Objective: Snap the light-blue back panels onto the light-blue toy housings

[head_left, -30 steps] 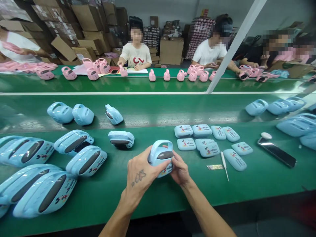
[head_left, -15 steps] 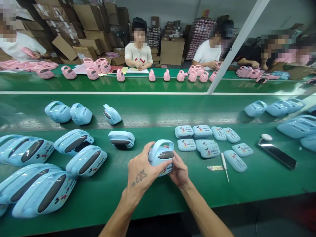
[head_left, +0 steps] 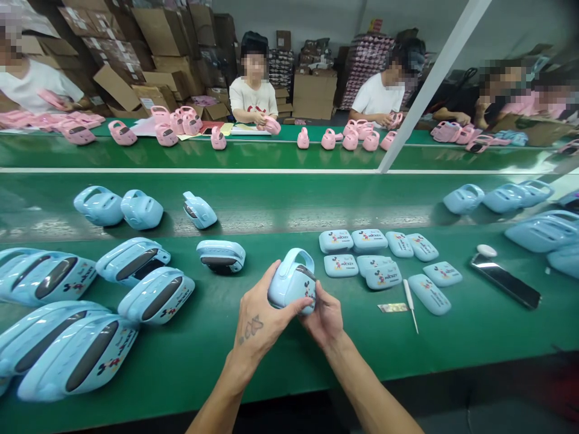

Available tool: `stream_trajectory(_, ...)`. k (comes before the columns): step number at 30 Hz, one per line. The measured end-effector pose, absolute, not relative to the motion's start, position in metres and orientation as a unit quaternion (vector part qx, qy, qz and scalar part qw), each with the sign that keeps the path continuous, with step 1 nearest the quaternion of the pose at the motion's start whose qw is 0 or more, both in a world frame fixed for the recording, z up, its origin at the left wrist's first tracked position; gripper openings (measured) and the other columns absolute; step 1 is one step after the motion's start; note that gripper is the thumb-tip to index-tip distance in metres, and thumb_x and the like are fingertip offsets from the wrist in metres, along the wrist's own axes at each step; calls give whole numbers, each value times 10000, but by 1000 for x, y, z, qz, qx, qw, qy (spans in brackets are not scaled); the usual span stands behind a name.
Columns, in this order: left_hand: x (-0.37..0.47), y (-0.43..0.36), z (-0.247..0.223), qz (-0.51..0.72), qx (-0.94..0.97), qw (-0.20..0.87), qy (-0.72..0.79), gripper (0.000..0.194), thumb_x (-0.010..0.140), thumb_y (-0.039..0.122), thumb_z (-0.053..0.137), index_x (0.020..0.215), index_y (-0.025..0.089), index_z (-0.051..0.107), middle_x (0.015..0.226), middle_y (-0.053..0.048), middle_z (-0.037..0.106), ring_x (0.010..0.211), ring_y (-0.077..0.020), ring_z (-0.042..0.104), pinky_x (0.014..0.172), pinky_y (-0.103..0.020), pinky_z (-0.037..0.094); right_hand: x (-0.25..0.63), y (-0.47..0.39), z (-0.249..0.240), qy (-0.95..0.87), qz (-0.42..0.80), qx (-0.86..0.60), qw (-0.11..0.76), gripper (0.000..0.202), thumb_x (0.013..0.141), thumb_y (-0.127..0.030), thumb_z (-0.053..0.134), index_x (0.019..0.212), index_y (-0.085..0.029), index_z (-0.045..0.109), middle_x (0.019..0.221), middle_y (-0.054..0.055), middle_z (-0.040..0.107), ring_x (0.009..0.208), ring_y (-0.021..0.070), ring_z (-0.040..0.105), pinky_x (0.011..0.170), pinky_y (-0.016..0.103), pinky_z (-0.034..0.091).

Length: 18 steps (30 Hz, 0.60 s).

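Left hand and right hand closed around blue device, green tabletop out to near edge.

Light-blue handled device, pale-blue covers (multicoloured cartoon-mouse print), green tabletop, pink devices, black phone

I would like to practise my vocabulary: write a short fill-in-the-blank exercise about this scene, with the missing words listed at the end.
1. Of the left hand and the right hand, only the ____ one shows a tattoo.
2. In the picture, the flat, printed light-blue plastic panels lie to the ____ of the held glossy light-blue plastic case with an arched handle.
3. The small rounded plastic cases near the co-worker in the cream shirt are ____.
Missing words: left; right; pink.
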<state>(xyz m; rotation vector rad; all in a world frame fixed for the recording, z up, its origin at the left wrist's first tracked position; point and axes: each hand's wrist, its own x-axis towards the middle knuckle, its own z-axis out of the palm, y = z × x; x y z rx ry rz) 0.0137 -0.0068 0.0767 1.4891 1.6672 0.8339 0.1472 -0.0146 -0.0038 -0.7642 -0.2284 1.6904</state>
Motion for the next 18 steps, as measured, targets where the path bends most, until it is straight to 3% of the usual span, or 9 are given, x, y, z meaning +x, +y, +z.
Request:
stream_trajectory(4, 6, 10, 64, 357, 523, 474, 611, 633, 724, 611, 714, 1223, 222, 700, 1093, -78, 771, 1037, -322, 685, 872, -392, 534, 150, -14, 13, -85, 745, -352, 560, 402, 791, -452, 754, 1102, -209, 679, 1090, 81, 762, 1021, 309, 711, 850, 471, 591)
stream_trajectory(7, 3, 18, 54, 379, 451, 580, 562, 661, 724, 629, 701, 1189, 160, 707, 1034, -105, 780, 943, -312, 713, 737, -356, 560, 152, -12, 20, -76, 747, -370, 548, 411, 765, -398, 798, 1098, -208, 652, 1049, 71, 770, 987, 301, 722, 807, 445, 601)
stream_trajectory(10, 4, 19, 52, 385, 414, 610, 555, 698, 702, 630, 726, 1190, 130, 701, 973, -116, 783, 882, -299, 722, 662, -324, 551, 153, -9, 18, -76, 750, -376, 539, 421, 755, -390, 815, 1090, -207, 636, 1012, 63, 769, 941, 285, 728, 780, 429, 602)
stream_trajectory(15, -2, 21, 45, 400, 416, 633, 516, 704, 684, 552, 791, 1249, 151, 663, 1085, -118, 771, 986, -302, 710, 763, -332, 558, 157, -6, 6, -159, 712, -378, 571, 454, 736, -393, 831, 1094, -220, 611, 1062, 60, 737, 969, 262, 701, 829, 416, 579)
stream_trajectory(18, -5, 29, 27, 442, 444, 609, 487, 649, 776, 621, 679, 1219, 147, 678, 1145, -122, 755, 1041, -281, 694, 849, -330, 538, 161, -3, -6, -306, 609, -403, 611, 584, 638, -306, 895, 1135, -248, 595, 1116, 35, 697, 1060, 242, 652, 963, 397, 522)
